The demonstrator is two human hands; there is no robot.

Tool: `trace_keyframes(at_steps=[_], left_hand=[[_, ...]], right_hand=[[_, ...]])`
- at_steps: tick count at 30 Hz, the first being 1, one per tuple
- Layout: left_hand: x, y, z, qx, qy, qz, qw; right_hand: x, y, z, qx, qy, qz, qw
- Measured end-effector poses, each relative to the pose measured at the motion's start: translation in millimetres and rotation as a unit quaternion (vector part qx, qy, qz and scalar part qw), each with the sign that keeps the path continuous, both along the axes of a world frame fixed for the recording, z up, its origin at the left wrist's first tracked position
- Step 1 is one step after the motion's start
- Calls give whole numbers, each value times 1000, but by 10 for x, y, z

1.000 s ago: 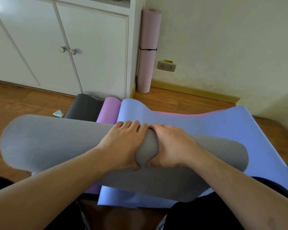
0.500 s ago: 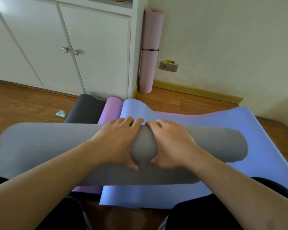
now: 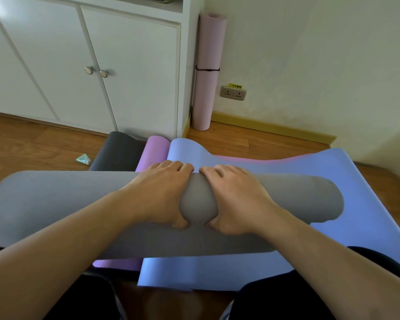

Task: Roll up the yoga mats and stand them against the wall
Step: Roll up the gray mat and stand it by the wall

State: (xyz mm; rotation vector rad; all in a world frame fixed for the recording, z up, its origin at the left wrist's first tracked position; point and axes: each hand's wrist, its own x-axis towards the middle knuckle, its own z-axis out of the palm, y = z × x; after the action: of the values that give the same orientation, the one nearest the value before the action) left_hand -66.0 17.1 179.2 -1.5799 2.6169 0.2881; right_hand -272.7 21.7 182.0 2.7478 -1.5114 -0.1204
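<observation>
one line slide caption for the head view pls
Both hands, left and right, grip the rolled grey mat over flat blue mat; a pink roll stands against the wall.

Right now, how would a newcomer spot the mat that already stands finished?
Find the white cabinet. In the corner where it meets the wall stands the pale pink rolled mat. It alone is upright and tied with a black band; the others lie on the floor.

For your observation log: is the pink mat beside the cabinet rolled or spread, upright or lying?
Rolled and upright. The pink mat stands on end in the corner against the wall, a black band around its middle.
</observation>
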Motion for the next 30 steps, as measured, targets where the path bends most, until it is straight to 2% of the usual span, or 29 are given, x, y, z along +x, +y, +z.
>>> trace_keyframes(at_steps=[4, 7, 12, 15, 20, 23, 26, 30], left_hand=[[-61, 36, -100, -61, -70, -23, 995], [-82, 11, -117, -67, -54, -17, 996], [-16, -26, -43, -2, 13, 11, 1000], [-24, -11, -28, 21, 13, 10, 1000], [-36, 22, -91, -38, -41, -16, 998], [-72, 13, -121, -53, -44, -16, 997], [-42, -30, -70, -43, -8, -6, 999], [-15, -29, -11, 14, 30, 26, 999]], right_hand=[[-65, -46, 78, 50, -32, -34, 998], [-49, -17, 61, 50, -20, -21, 998], [-10, 53, 12, 1, 33, 1, 999], [-6, 12, 15, 7, 14, -3, 1000], [-54, -52, 96, 46, -18, -32, 998], [-73, -56, 107, 77, -24, -44, 996], [-70, -5, 97, 53, 4, -21, 998], [-41, 19, 42, 5, 46, -1, 999]])
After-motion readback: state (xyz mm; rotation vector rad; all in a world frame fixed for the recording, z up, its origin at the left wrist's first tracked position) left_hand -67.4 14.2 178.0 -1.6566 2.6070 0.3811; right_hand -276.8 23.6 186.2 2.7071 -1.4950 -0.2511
